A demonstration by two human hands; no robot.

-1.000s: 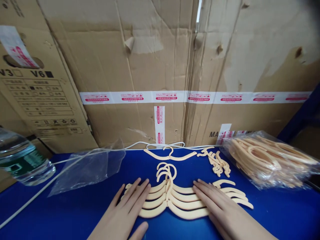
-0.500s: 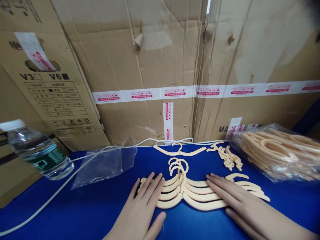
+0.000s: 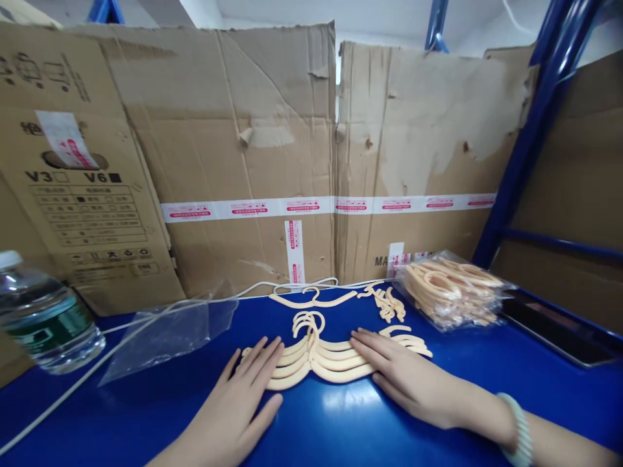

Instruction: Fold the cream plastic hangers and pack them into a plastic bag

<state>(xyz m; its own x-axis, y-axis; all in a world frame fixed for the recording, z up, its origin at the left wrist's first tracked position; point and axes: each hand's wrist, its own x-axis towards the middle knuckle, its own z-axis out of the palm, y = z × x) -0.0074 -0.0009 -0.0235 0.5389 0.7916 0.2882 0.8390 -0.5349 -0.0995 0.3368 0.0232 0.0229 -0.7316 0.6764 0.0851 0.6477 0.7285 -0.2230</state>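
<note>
Several cream-coloured clothes hangers (image 3: 335, 375) lie overlapped in a row on the blue tabletop (image 3: 311, 428), hooks pointing away from me. My left hand (image 3: 238, 395) rests flat over their left ends, fingers stretched out and thumb apart. Across the right arms of the hangers lies my right hand (image 3: 403, 373), also flat with its fingers extended. Neither hand is wrapped around anything. Beyond the row, a single hanger (image 3: 314, 301) lies by itself, and to its right is a small heap of folded hanger pieces (image 3: 388, 303).
A clear plastic bag full of hangers (image 3: 448, 288) lies at the back right, beside a dark flat device (image 3: 555, 327). On the left are a water bottle (image 3: 46, 318), a crumpled clear bag (image 3: 170, 334) and a white cable (image 3: 63, 408). Cardboard boxes (image 3: 243, 162) wall off the back.
My view has tilted up and pulled back, so the box tops, the blue rack and the dark device now show. Both hands stay flat on the hangers, which look unmoved.
</note>
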